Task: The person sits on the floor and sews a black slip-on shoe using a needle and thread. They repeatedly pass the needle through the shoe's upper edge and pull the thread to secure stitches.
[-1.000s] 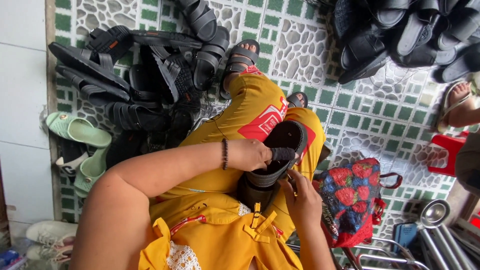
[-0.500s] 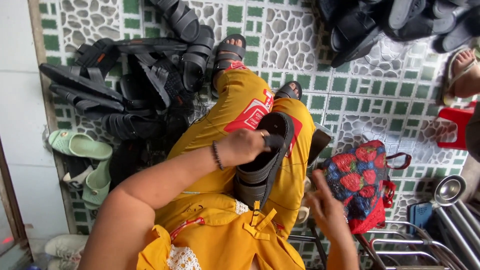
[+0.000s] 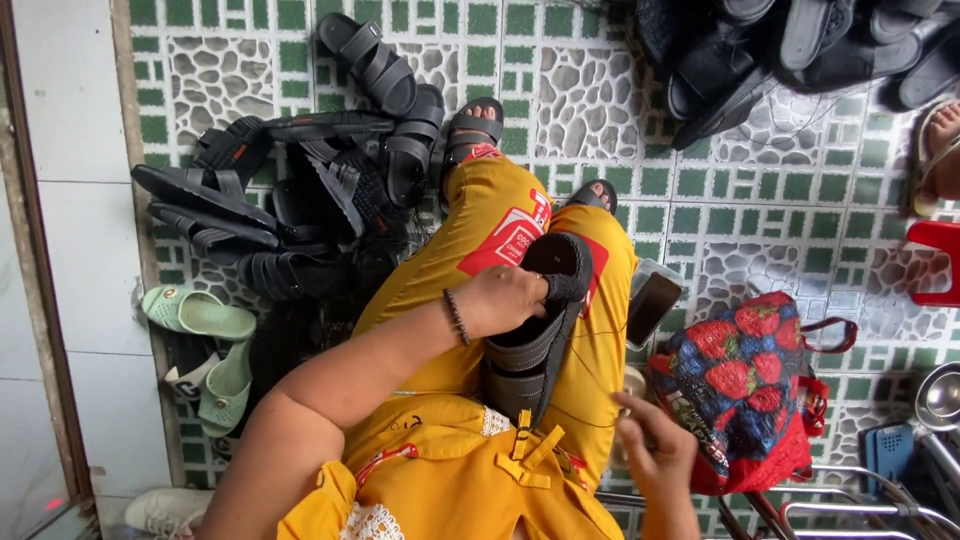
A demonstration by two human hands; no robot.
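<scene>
The person sits on a green and white tiled floor [image 3: 600,110] in yellow trousers [image 3: 470,260], with a black sandal [image 3: 530,345] lying lengthwise on the lap, sole side partly turned up. The left hand [image 3: 505,300] rests on the sandal's upper half, fingers curled closed around its strap near the toe end, so the sandal is held firmly against the thigh. A dark bead bracelet [image 3: 456,317] sits on that wrist. The right hand [image 3: 655,450] hangs lower, just beside the sandal's heel end but apart from it; its fingers are bent loosely, and it seems to pinch something small, though the view is too poor to tell what. A thin thread [image 3: 590,385] runs across the trousers between sandal and right hand. A strawberry-print bag [image 3: 745,385] stands near the right hand. A heap of black sandals [image 3: 300,200] lies on the floor to the left, with pale green slippers [image 3: 205,335] beside it.
</scene>
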